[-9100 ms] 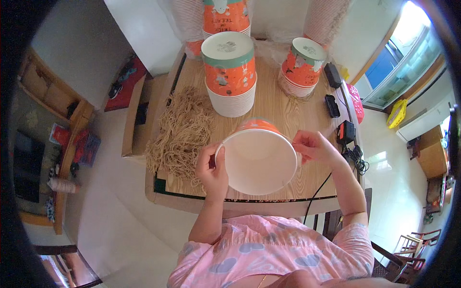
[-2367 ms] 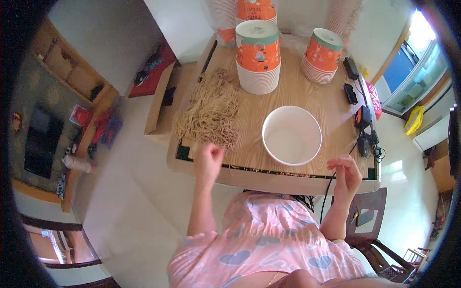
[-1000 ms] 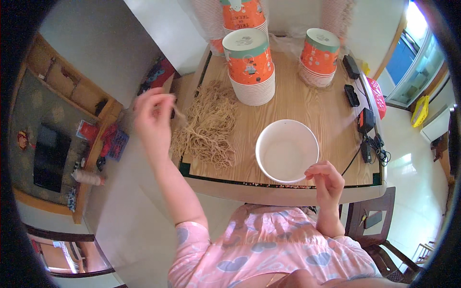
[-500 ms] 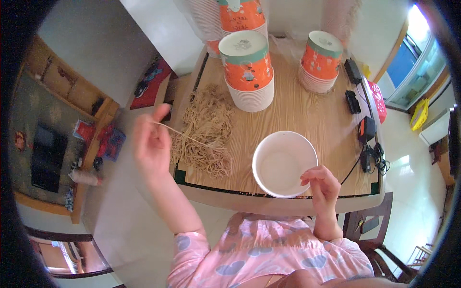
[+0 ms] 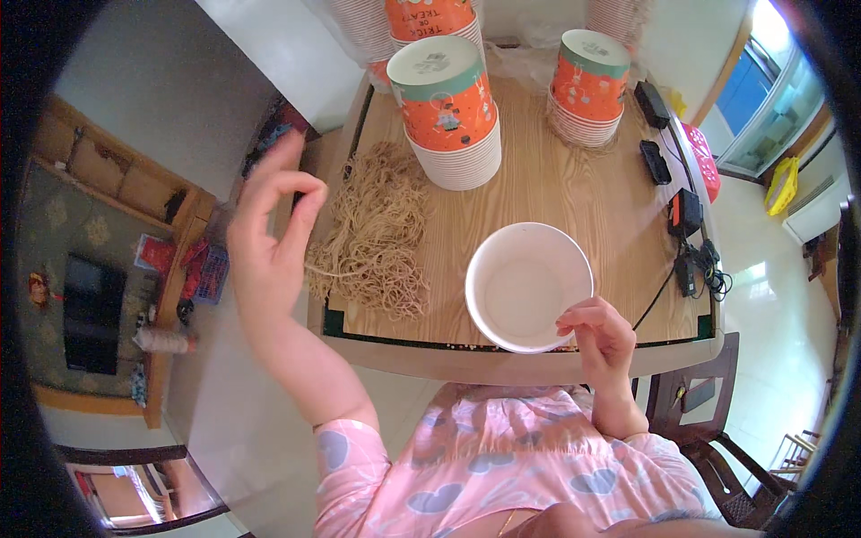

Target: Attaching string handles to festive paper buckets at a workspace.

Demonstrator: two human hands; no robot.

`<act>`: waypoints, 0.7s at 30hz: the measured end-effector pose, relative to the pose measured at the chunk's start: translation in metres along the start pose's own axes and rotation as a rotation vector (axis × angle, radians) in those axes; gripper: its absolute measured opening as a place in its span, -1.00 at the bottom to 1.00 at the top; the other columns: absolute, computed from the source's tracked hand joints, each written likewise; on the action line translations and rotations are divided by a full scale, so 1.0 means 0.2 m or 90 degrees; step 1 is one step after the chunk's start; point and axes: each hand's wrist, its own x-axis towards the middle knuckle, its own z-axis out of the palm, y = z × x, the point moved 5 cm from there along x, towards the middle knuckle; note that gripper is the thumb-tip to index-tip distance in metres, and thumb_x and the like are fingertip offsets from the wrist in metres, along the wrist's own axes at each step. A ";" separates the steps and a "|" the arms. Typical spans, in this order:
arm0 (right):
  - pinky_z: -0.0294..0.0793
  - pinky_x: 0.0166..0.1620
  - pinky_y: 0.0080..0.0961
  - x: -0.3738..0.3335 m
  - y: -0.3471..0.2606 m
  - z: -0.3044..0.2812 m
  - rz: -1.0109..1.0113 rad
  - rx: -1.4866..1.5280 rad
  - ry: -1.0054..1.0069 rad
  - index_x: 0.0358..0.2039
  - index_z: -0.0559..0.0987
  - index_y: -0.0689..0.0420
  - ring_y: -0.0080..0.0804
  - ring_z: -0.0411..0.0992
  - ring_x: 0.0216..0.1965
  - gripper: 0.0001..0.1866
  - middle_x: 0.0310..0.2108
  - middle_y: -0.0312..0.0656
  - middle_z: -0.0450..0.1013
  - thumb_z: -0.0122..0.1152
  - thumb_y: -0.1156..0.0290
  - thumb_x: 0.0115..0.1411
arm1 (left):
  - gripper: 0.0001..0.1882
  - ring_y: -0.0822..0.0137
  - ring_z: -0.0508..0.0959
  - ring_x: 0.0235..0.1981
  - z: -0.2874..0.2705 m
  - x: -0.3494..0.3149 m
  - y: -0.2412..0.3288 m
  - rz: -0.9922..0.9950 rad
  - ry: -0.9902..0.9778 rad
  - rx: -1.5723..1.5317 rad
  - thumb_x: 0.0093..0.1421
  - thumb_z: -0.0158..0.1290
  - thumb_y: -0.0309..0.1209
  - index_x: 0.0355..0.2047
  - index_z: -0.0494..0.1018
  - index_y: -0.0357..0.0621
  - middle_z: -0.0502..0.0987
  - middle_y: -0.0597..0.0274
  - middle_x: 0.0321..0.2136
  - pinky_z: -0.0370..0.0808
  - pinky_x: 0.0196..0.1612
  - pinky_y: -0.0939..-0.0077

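A wooden table (image 5: pixel 556 193) with a dark-edged rim stands in a sunlit room with pale floor tiles, seen from above the seated person's head. At its near edge sits a white paper bowl (image 5: pixel 529 285), mouth up and empty. The right hand (image 5: pixel 599 336) meets the bowl at about five o'clock on its rim, fingers curled together and pinched on the rim. At nine o'clock from the bowl lies a loose heap of tan rubber bands (image 5: pixel 377 238), spread over the table's left side. The left hand (image 5: pixel 269 238) is raised off the table's left edge, beside the heap, thumb and forefinger closed in a ring and the other fingers spread apart; a thin tan strand runs from the heap toward it, though whether the fingertips grip it cannot be told. At twelve o'clock from the bowl stands a stack of orange paper bowls (image 5: pixel 448 112), upside down; a second orange stack (image 5: pixel 587 85) sits at one o'clock. Black chargers and cables (image 5: pixel 686 238) lie along the right edge.
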 end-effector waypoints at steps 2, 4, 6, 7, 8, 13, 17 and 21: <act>0.40 -0.34 -0.59 -0.02 0.00 -0.01 -0.015 -0.008 0.000 -0.44 0.50 0.28 -0.43 0.42 -0.45 -0.77 -0.46 -0.13 0.44 -0.12 0.79 -0.03 | -0.95 0.25 0.49 -0.20 -0.05 -0.10 -0.06 -0.218 0.046 -0.309 0.05 0.04 -0.53 -0.45 0.41 -0.24 0.48 -0.02 -0.20 0.38 -0.11 0.37; 0.41 -0.32 -0.57 -0.03 0.00 -0.01 -0.011 0.010 0.002 -0.44 0.50 0.27 -0.41 0.43 -0.42 -0.78 -0.43 -0.12 0.44 -0.10 0.78 -0.03 | -0.96 0.37 0.51 -0.34 -0.12 -0.23 0.02 -0.158 0.076 -0.419 0.02 0.05 -0.54 -0.53 0.42 -0.22 0.52 0.07 -0.37 0.41 -0.23 0.48; 0.41 -0.30 -0.55 -0.02 0.01 -0.02 -0.006 0.012 0.020 -0.43 0.50 0.26 -0.39 0.44 -0.39 -0.79 -0.41 -0.11 0.44 -0.07 0.76 -0.03 | -0.94 0.35 0.51 -0.39 0.08 -0.35 0.21 -0.182 -0.079 -0.374 -0.02 0.10 -0.52 -0.51 0.43 -0.19 0.53 0.16 -0.45 0.42 -0.28 0.49; 0.41 -0.27 -0.52 0.00 -0.01 -0.03 -0.070 -0.054 0.019 -0.41 0.50 0.25 -0.35 0.44 -0.33 -0.80 -0.36 -0.09 0.44 -0.06 0.75 -0.03 | -0.88 0.31 0.52 -0.44 0.26 -0.35 0.29 -0.033 -0.179 -0.343 -0.08 0.16 -0.48 -0.51 0.44 -0.16 0.51 0.23 -0.46 0.45 -0.35 0.48; 0.41 -0.23 -0.50 0.00 -0.06 0.01 -0.134 -0.094 -0.002 -0.38 0.49 0.24 -0.31 0.44 -0.28 -0.79 -0.31 -0.07 0.44 -0.04 0.73 -0.03 | -0.86 0.31 0.52 -0.45 0.33 -0.38 0.40 0.022 -0.239 -0.329 -0.10 0.17 -0.47 -0.50 0.44 -0.16 0.49 0.24 -0.44 0.46 -0.39 0.48; 0.36 -0.08 -0.39 0.01 -0.14 0.28 -0.103 0.047 -0.241 0.01 0.26 0.27 -0.18 0.36 -0.06 -0.46 -0.04 0.02 0.31 0.22 0.50 0.02 | -0.84 0.29 0.52 -0.47 0.46 -0.45 0.57 0.021 -0.237 -0.229 -0.10 0.18 -0.48 -0.47 0.45 -0.13 0.40 0.26 -0.42 0.47 -0.47 0.47; 0.39 -0.26 -0.59 0.01 -0.09 0.26 0.042 0.058 -0.196 0.06 0.21 0.21 -0.48 0.41 -0.29 -0.48 -0.27 -0.12 0.40 0.15 0.54 0.08 | -0.86 0.29 0.50 -0.50 0.53 -0.42 0.52 -0.044 -0.169 -0.251 -0.07 0.16 -0.53 -0.47 0.44 -0.14 0.41 0.25 -0.42 0.46 -0.49 0.49; 0.33 -0.45 -0.76 0.00 0.04 0.18 0.128 0.042 -0.085 -0.14 0.38 0.20 -0.73 0.33 -0.50 -0.72 -0.54 -0.29 0.40 0.10 0.60 0.11 | -0.87 0.38 0.46 -0.48 0.64 -0.43 0.46 -0.084 -0.199 -0.308 -0.04 0.15 -0.57 -0.45 0.44 -0.16 0.41 0.25 -0.40 0.43 -0.48 0.57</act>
